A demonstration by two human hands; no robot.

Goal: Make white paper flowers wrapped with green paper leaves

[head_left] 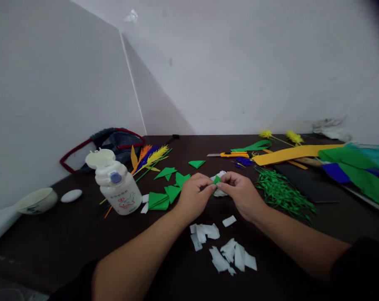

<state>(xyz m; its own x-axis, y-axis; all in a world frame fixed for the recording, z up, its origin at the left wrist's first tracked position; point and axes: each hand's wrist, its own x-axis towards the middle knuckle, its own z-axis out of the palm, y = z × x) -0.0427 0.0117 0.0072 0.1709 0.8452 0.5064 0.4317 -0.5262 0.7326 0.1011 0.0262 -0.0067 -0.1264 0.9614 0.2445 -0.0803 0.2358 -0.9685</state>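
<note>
Between my two hands is a small piece of green paper (216, 180), pinched by the fingertips of both. My left hand (196, 193) is closed on its left side, and my right hand (239, 193) is closed on its right side. Just behind the fingers lies a crumpled white wad (220, 192), partly hidden by them. Folded green paper pieces (159, 201) are spread on the table to the left of my left hand. Nearer to me, below the hands, lie white paper strips (204, 232) and another loose group of white strips (235, 255).
A white bottle (120, 188) with its lid up stands at left, near a bowl (39, 200). A yellow utility knife (233, 155) lies at the back with its blade out. Shredded green paper (283, 190), a dark flat slab (308, 184) and coloured paper strips (296, 154) lie at right.
</note>
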